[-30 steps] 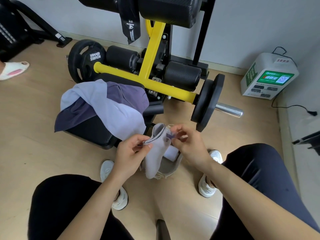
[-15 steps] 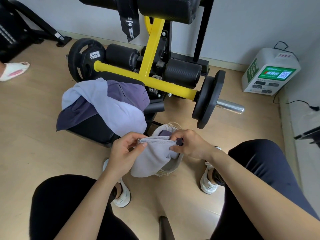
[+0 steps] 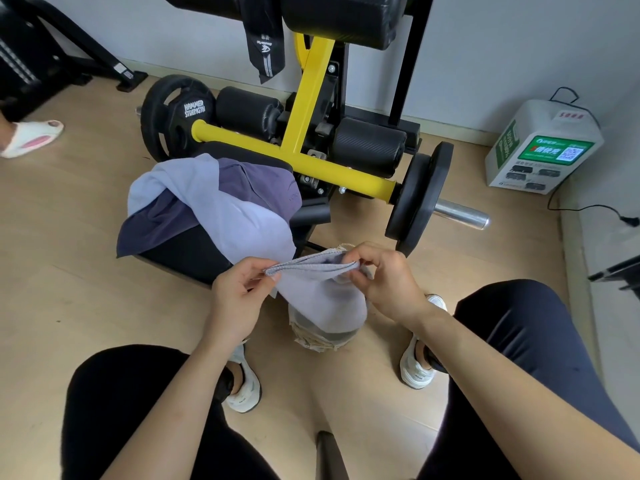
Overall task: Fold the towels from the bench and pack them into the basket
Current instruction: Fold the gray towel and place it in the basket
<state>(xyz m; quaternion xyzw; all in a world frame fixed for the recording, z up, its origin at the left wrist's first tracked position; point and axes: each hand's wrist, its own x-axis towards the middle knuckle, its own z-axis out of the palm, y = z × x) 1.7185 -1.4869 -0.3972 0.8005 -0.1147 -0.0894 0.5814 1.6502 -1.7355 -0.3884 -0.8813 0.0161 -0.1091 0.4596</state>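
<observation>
My left hand (image 3: 239,299) and right hand (image 3: 384,285) pinch the two ends of one towel (image 3: 322,296). Directly under this grip the basket (image 3: 322,341) stands on the floor (image 3: 69,278). Behind the grip and to its left, more towels (image 3: 242,216) lie on the bench (image 3: 180,251).

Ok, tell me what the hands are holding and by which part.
A pale lilac towel, by its top edge: the left hand pinches the left end, the right hand the right end.
</observation>
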